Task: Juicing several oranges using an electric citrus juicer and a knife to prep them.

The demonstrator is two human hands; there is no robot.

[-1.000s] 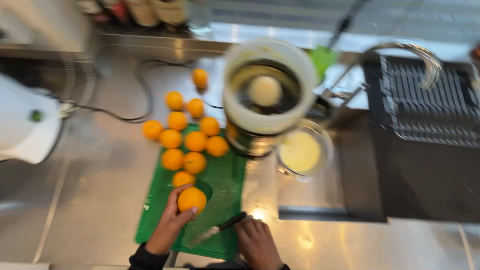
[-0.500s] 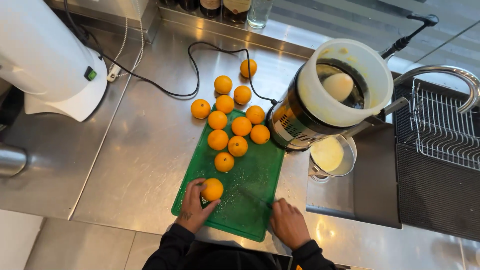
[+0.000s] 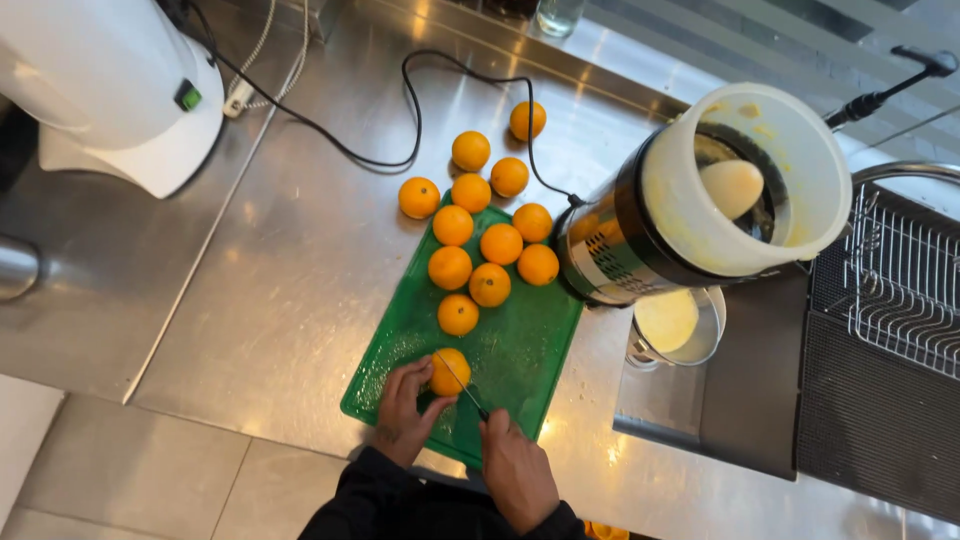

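near the bottom centre of the frame, the person's left hand point(image 3: 405, 408) curls its fingers around an orange point(image 3: 451, 372), pinning it down on the lower part of a green cutting board point(image 3: 520, 350). just to the right of it, the right hand point(image 3: 515, 470) is clenched around the dark handle of a knife point(image 3: 462, 388), whose thin blade runs up and to the left across the top of the held orange. both wrists come out of dark sleeves at the lower edge. the board lies slanted on a steel surface point(image 3: 300, 260), and a cluster of loose oranges point(image 3: 480, 215) sits above the hands: several on the upper half of the board, the rest spilling onto the bare metal beyond its upper edge, toward the centre top of the frame. to the right of the board, touching or just beside its upper right corner, stands a juicer point(image 3: 700, 200) with a metal body and a wide white bowl; a pale cone shows inside the bowl. below the juicer, a small metal cup point(image 3: 675, 325) holds yellow juice. a black cable point(image 3: 400, 120) loops across the surface from the upper left to the juicer. in the upper left corner sits a large white machine point(image 3: 110, 85) with a green switch. at the right edge, a wire rack point(image 3: 900, 290) rests over a dark sink area.
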